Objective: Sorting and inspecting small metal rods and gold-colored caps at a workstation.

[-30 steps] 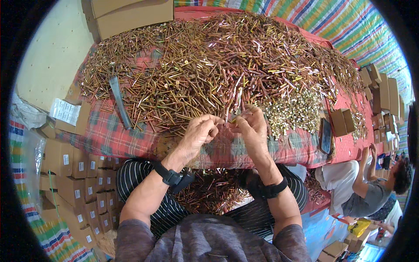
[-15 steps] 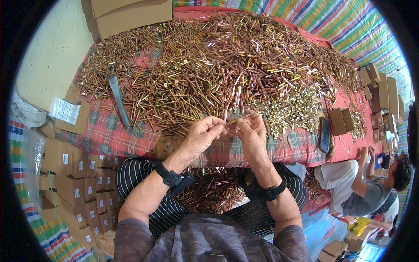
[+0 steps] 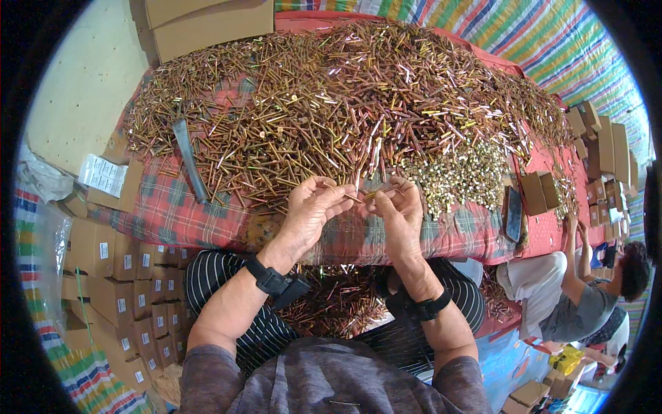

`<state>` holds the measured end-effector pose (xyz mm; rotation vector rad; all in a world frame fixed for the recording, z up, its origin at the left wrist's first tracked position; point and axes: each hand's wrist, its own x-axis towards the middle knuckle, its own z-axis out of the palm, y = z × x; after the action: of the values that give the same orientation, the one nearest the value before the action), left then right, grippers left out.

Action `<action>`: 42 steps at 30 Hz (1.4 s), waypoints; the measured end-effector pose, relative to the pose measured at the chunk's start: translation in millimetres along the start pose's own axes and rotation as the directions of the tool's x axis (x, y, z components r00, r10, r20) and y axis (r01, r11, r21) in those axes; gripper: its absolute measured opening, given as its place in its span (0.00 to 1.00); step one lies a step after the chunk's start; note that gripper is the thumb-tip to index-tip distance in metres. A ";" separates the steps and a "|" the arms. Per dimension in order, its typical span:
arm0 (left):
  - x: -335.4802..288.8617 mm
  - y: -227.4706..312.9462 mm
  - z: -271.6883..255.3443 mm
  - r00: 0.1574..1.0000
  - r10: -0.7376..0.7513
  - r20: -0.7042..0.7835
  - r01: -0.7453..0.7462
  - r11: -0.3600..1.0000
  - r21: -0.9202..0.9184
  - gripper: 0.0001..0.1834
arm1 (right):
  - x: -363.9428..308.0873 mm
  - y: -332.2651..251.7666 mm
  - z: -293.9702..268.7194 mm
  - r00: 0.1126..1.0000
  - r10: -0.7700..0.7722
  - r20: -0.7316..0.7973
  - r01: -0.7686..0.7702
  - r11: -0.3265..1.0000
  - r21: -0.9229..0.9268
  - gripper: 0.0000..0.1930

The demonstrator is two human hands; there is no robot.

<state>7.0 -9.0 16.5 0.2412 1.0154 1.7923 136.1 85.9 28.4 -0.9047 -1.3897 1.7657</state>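
Over the near edge of the plaid cloth, my two hands meet fingertip to fingertip with a small gap between them. In my left hand, thumb and fingers pinch a slim copper-coloured bolt-like rod, its tip pointing at the other hand. My right hand is closed on a short yellowish metal piece, mostly covered by the fingers. Just beyond the hands spreads a large heap of brass- and copper-coloured bolt-like rods. To the right of my right hand lies a pile of small shiny nut-like pieces.
A curved grey strip rests on the heap's left side. A dark blue tray-like piece and an open carton stand right of the nut-like pile. Stacked cartons fill the lower left. Another person sits at far right.
My hands have drawn slightly apart, and the left one has turned so its rod shows more. The person at far right now reaches farther forward onto the red cloth.
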 end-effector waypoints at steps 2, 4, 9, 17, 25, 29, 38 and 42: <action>0.9 -3.2 -0.5 1.000 0.004 0.002 -0.004 1.000 -0.031 0.06 | 0.2 4.0 0.0 1.000 0.000 0.012 0.000 1.000 0.010 0.17; 0.3 -4.7 -0.8 1.000 0.006 0.003 -0.006 0.998 -0.061 0.05 | -0.2 5.8 2.6 1.000 0.020 -0.007 -0.020 0.995 0.098 0.17; 0.7 -4.5 0.5 1.000 -0.001 -0.009 0.000 0.995 -0.105 0.07 | -3.1 10.0 3.7 0.998 0.059 -0.017 -0.055 0.983 0.176 0.16; -1.0 -17.4 -1.7 0.999 0.029 0.039 -0.028 0.999 -0.030 0.09 | -2.5 22.6 0.4 1.000 0.020 -0.022 -0.015 0.976 0.218 0.14; -3.7 -24.4 -7.7 0.984 -0.176 0.013 0.174 0.977 0.122 0.12 | -17.4 24.4 6.9 0.989 0.032 0.144 -0.008 0.987 -0.159 0.08; -4.5 -18.4 -4.0 0.978 -0.205 -0.032 0.206 0.978 0.018 0.11 | 5.6 18.4 -19.8 0.899 -0.373 0.228 0.401 0.491 -0.773 0.08; 0.4 -17.4 -5.6 0.988 -0.155 0.016 0.154 0.985 0.075 0.10 | 45.9 37.4 -48.7 0.798 -0.441 0.410 0.395 -0.131 -0.909 0.11; -2.7 -10.3 2.4 0.993 -0.121 -0.015 0.121 0.978 0.171 0.09 | 37.5 32.3 -34.8 0.904 -0.371 0.211 0.291 0.174 -0.941 0.05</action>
<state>16.6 -8.7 11.2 0.2757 1.1652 1.5982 143.4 129.2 -13.2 -1.0681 -2.4520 0.3035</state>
